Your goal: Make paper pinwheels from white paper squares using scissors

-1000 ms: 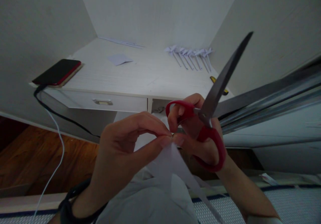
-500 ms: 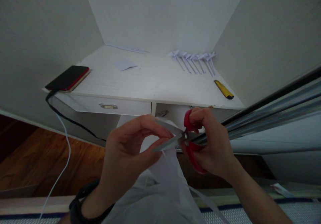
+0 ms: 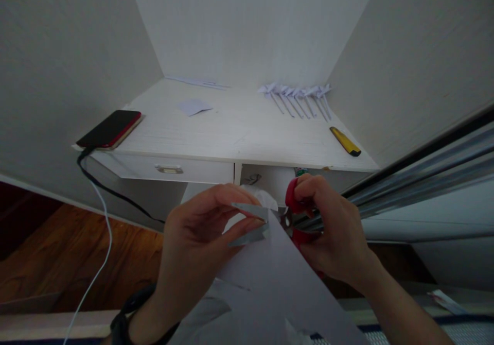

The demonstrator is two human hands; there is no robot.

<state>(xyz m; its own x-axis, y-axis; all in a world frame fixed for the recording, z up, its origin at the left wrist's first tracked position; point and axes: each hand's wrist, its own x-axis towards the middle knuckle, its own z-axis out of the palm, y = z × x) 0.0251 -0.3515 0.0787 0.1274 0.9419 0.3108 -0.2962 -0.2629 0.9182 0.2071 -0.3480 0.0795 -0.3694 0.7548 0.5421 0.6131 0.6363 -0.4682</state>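
My right hand (image 3: 335, 231) grips the red handles of a pair of scissors (image 3: 252, 210), whose blades are spread apart and point left. Between those blades runs the edge of a white sheet of paper (image 3: 285, 288), which hangs down over my lap. With thumb and forefinger closed, my left hand (image 3: 208, 231) pinches the paper's upper edge; the fingertips lie between the blades, and the pinched bit is mostly hidden. A dark band (image 3: 131, 309) circles my left wrist.
A white desk (image 3: 216, 134) stands ahead, with an open compartment below. On it are a phone (image 3: 110, 128) with a cable, a paper square (image 3: 195, 107), thin paper strips (image 3: 196, 82), several paper pinwheels (image 3: 297, 95) on sticks and a yellow cutter (image 3: 345, 141).
The paper sheet has swung to the right and now lies across the blades near the pivot. The scissors have turned slightly. A narrow strip at the lower right no longer shows.
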